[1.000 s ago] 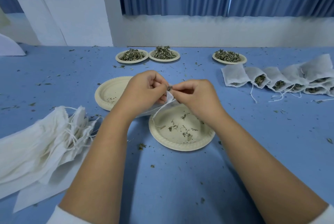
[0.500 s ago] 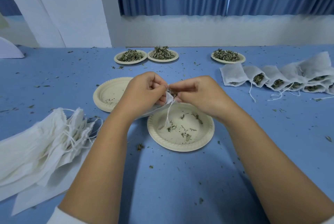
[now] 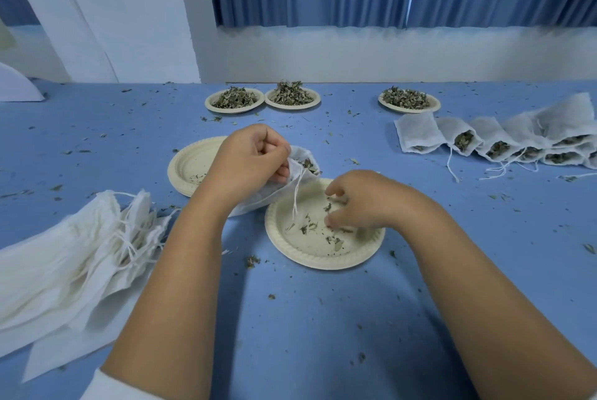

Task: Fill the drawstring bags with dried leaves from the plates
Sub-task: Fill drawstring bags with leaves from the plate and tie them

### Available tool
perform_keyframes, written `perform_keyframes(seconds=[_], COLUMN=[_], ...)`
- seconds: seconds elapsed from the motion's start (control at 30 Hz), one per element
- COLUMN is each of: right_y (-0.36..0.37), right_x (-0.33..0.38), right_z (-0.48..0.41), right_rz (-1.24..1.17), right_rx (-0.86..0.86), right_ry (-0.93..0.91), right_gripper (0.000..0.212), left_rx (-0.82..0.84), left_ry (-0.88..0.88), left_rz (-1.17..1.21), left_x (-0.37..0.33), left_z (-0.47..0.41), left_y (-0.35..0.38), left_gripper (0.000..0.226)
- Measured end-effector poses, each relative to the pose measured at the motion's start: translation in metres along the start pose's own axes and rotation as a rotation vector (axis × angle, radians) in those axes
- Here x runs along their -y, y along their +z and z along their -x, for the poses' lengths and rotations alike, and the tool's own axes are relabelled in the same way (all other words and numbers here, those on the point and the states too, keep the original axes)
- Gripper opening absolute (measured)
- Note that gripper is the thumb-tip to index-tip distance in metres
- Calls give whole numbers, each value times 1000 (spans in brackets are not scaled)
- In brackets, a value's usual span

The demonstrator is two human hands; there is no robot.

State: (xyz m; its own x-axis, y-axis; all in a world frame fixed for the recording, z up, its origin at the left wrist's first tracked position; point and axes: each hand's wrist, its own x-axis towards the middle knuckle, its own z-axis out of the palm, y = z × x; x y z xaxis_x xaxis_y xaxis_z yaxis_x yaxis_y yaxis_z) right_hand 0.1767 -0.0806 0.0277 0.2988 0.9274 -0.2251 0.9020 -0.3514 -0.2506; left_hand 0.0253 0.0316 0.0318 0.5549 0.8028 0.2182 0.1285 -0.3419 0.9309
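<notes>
The blue table (image 3: 290,319) is strewn with crumbs. Well to the left of the fingers lies the heap of empty bags (image 3: 74,257). Far off to their right runs the row of filled bags (image 3: 484,141), and beyond them stand three heaped plates (image 3: 292,97).

Under the right fingertips sits the near plate (image 3: 307,259), almost bare, and a second spent plate (image 3: 184,170) lies behind the left wrist.

The left hand (image 3: 248,160) keeps its pinch on the mouth of the open bag (image 3: 300,155), which hangs just off its fingers with leaves showing inside.

The right hand (image 3: 365,202), which met the left at that mouth half a second ago, is now down on the near plate. Its thumb and fingertips (image 3: 329,222) are curled but apart, closing round nothing yet.

The drawstring (image 3: 296,196) dangles loose between the two hands.

The last leaf scraps (image 3: 310,227) lie just at the right fingertips.

I judge one pinch delivered and the next being gathered. With so little left here, a heaped plate will soon be needed.
</notes>
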Motion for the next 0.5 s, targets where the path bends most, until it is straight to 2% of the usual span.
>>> perform_keyframes(seconds=[0.1,0.23,0.37,0.43,0.5], right_y=[7,12,7,10,16], right_x=[6,13,14,16,18], right_z=[-2,-1,2,-1,-4], right_rz=[10,-80,-218,-149,-89], right_rx=[32,55,-8,-42,20], right_ry=[-40,-209,-246,-255,-277], right_gripper=[38,21,39,48,50], left_rx=[6,3,0,1,3], left_ry=[-3,-3,-1,-2,-2], left_rz=[-1,11,7,5,2], left_x=[0,1,0,0,0], left_z=[0,0,0,0,0], left_y=[-1,-3,-4,-5,-5], left_gripper=[13,13,12,12,12])
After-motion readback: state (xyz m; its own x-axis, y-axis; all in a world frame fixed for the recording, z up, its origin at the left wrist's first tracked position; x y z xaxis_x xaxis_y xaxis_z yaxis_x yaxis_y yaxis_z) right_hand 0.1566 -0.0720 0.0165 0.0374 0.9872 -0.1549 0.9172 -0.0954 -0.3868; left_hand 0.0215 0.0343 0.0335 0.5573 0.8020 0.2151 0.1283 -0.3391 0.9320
